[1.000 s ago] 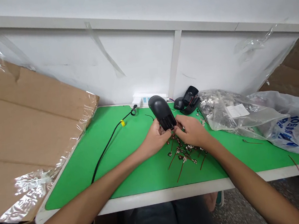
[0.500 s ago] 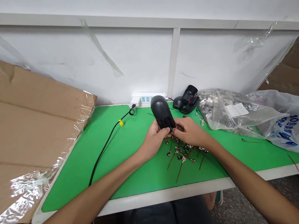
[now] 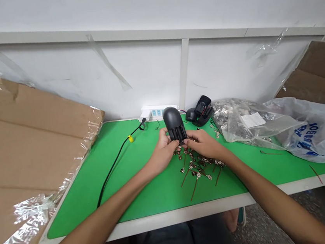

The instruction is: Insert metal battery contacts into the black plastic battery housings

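Observation:
My left hand (image 3: 164,153) and my right hand (image 3: 203,144) together hold a black plastic housing (image 3: 173,124) with a domed top and open ribbed slots. The left hand grips its lower left side. The right fingertips pinch its lower end, where anything small between them is hidden. Just below both hands, a scattered pile of metal terminals with brown wires (image 3: 196,171) lies on a green mat (image 3: 72,203).
A black cable (image 3: 114,166) runs across the mat to a white power strip (image 3: 157,112). Black parts (image 3: 201,111) sit at the back. To the right lie a clear bag of metal pieces (image 3: 239,123) and a white-and-blue plastic bag (image 3: 307,133). Cardboard (image 3: 25,133) leans at left.
The black housing has turned from leaning left to nearly upright in my hands. The whole view has shifted slightly, and both hands keep hold.

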`<state>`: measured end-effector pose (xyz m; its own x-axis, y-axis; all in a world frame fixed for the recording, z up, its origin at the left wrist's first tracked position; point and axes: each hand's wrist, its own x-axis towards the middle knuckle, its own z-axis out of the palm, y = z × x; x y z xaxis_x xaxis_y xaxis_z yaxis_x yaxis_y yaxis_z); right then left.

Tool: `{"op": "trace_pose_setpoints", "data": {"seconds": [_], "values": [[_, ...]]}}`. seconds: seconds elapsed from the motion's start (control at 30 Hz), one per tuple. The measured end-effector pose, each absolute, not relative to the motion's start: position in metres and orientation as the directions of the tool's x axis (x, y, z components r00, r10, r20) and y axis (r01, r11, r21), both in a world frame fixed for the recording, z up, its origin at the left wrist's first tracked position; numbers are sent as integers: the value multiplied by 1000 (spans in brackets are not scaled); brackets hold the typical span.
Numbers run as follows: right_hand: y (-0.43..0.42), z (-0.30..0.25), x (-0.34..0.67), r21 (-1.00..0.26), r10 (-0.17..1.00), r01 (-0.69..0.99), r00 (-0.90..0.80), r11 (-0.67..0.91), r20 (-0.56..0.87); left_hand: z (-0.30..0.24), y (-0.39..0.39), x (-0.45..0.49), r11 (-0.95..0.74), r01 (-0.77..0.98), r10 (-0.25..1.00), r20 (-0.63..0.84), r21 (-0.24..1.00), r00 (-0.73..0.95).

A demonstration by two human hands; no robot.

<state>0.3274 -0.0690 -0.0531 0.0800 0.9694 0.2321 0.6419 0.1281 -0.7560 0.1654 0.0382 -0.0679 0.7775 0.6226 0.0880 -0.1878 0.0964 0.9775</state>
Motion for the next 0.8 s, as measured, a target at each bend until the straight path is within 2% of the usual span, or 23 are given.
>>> {"op": "trace_pose_setpoints", "data": {"seconds": [0.1, 0.23, 0.4, 0.47, 0.6, 0.8], "values": [[-67, -56, 333, -814, 955, 571, 165, 111, 246, -60, 43, 163, -8, -218, 625, 176, 976, 760], [-64, -58, 344, -914, 917, 385, 306, 126, 255, -41, 50, 156, -92, -298, 611, 291, 950, 736], [-59, -58, 355, -974, 855, 141, 469, 175, 221, -20, 62, 146, -151, -318, 579, 344, 936, 739], [-58, -59, 357, -979, 841, 80, 502, 188, 203, -16, 66, 143, -99, -361, 626, 341, 927, 702], [-57, -62, 358, -975, 836, 14, 511, 222, 198, -11, 66, 141, 115, -429, 670, 249, 896, 699], [-62, -55, 344, -984, 904, -22, 399, 176, 153, -12, 55, 140, 201, -287, 651, 91, 937, 753]]}}
